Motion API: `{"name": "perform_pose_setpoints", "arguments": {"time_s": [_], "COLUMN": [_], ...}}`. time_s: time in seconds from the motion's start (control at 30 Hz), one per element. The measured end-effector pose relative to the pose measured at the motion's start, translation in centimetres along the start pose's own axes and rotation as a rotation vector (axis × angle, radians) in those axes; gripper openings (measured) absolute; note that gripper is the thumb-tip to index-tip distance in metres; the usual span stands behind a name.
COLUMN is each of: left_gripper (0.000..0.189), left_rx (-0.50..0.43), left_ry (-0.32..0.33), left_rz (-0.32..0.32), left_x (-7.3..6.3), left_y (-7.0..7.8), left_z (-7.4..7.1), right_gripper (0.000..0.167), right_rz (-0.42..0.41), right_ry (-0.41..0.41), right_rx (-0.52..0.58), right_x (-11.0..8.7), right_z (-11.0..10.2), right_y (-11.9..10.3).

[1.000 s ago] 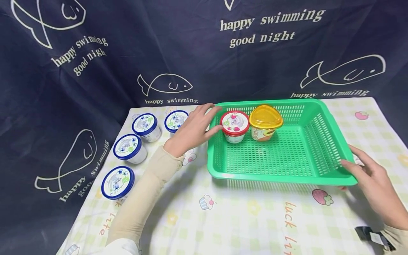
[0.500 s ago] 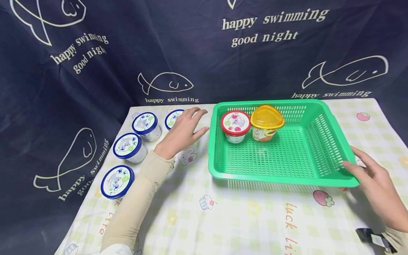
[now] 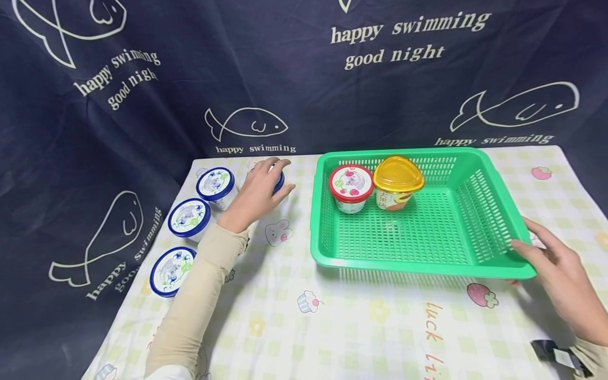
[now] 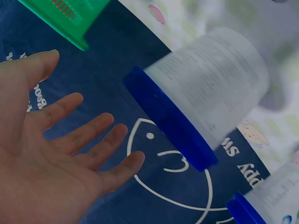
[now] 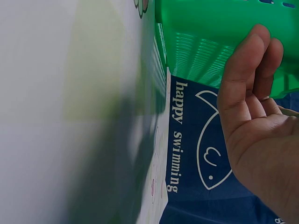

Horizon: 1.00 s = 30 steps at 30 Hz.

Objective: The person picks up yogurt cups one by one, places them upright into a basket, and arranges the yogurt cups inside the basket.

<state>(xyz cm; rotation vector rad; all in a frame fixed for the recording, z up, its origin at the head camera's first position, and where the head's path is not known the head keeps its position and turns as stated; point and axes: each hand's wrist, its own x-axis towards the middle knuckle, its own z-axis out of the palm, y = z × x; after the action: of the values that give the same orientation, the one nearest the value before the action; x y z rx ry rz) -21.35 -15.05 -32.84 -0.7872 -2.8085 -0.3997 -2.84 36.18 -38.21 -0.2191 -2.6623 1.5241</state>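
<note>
My left hand (image 3: 257, 191) reaches over the far blue-lidded cup (image 3: 279, 181), covering much of it in the head view. In the left wrist view its fingers (image 4: 100, 144) are spread and relaxed, and a gap shows between them and the cup (image 4: 201, 86). At the right, my right hand (image 3: 560, 272) grips the near right corner of a green plastic basket (image 3: 418, 268), thumb on the rim and fingers at the outer side. Inside the basket, a red-lidded cup (image 3: 351, 184) stands beside a cup with a yellow lid (image 3: 398, 177).
Three more blue-lidded cups, the back one (image 3: 216, 184), the middle one (image 3: 190, 219) and the front one (image 3: 172, 272), line the table's left side. A checked cloth (image 3: 342, 338) covers the table. Behind hangs a dark blue curtain (image 3: 313, 79) with fish prints.
My left hand has moved left, from the basket's left rim to above the far blue-lidded cup. The right hand keeps its grip on the basket, which stays nearly still.
</note>
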Motion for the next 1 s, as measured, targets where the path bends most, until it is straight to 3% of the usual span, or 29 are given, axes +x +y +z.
{"name": "perform_pose_setpoints", "arguments": {"time_s": [0.53,1.0], "left_gripper": [0.057,0.057], "left_rx": [-0.001,-0.011], "left_ry": [-0.026,-0.052], "left_rz": [-0.094,-0.134], "left_x": [-0.1,0.1], "left_y": [-3.0,-3.5], "left_z": [0.8,1.2], "right_gripper": [0.06,0.061], "right_rz": [0.006,0.011], "right_ry": [0.006,0.007], "right_rx": [-0.008,-0.039], "right_x": [-0.1,-0.1], "right_z": [0.1,0.1], "right_y": [0.0,0.0]}}
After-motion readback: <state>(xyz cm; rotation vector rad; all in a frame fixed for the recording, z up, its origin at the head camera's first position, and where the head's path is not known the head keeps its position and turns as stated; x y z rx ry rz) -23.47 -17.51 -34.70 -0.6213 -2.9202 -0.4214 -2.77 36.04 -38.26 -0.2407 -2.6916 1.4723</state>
